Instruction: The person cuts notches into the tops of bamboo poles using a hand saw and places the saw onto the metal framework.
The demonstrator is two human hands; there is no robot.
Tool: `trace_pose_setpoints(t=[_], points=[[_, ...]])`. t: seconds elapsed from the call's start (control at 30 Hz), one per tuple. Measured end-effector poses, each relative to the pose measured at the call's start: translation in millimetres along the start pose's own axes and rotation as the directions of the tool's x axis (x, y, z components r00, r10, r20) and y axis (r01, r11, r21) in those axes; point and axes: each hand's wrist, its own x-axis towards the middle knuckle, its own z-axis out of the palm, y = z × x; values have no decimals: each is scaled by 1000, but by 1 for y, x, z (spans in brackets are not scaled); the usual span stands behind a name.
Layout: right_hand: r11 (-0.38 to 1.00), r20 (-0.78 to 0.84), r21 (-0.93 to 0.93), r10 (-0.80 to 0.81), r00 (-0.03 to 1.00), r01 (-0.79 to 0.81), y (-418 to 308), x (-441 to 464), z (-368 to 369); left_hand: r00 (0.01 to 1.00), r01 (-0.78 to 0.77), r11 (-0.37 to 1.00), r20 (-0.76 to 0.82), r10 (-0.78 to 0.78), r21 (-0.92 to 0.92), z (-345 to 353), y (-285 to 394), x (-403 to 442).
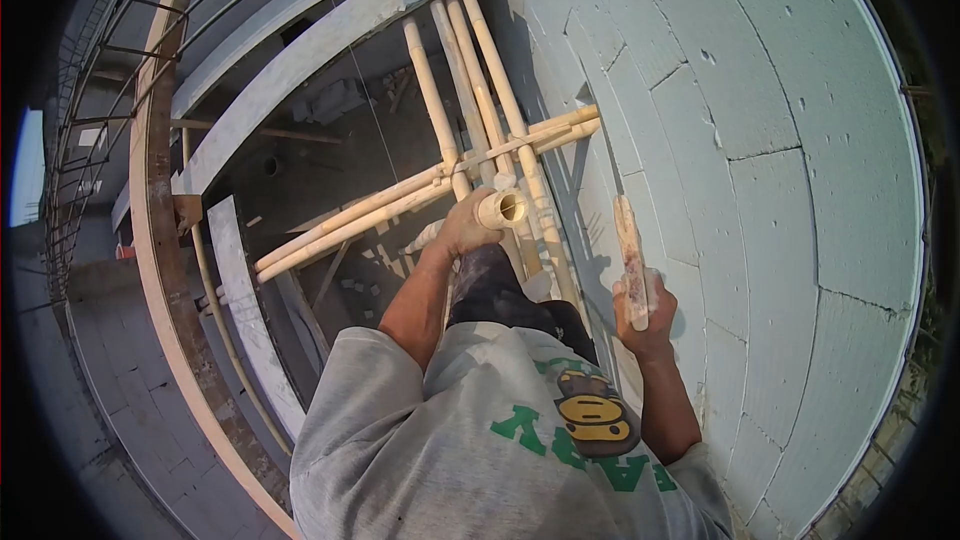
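Your left hand (466,228) is wrapping around a hollow pole end (488,210), just near of the crossed poles (494,152). Your right hand (650,315) is gripping a long-bladed tool (630,245) beside the right wall (765,210). You're apparently bracing yourself; moving next calls for keeping the blade clear.

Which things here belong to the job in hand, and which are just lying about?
Seemingly in the job:
- hand tool, in the right hand
- bamboo pole, in the left hand
- block wall, beside the tool

Apparently just around:
- rebar frame
- long timber board
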Motion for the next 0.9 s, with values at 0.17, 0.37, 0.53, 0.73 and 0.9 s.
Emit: trace_pose_setpoints(t=[0.17, 0.37, 0.53, 0.73, 0.9], points=[[920, 154, 116, 355, 922, -374, 25, -59, -20, 992, 49, 999, 113, -50, 13, -2, 8, -47], [881, 171, 78, 449, 877, -466, 29, -89, -54, 989, 74, 996, -132, -67, 51, 8, -3, -85], [875, 238, 38, 462, 854, -483, 46, -90, -63, 956, 120, 990, -259, -135, -70, -24, 22, -82], [919, 172, -24, 392, 904, -394, 36, -87, -71, 991, -20, 1000, -129, 22, 22, -8, 17, -29], [863, 126, -41, 504, 855, -503, 28, -130, -75, 997, -7, 982, 80, -8, 189, 23, 12, 32]])
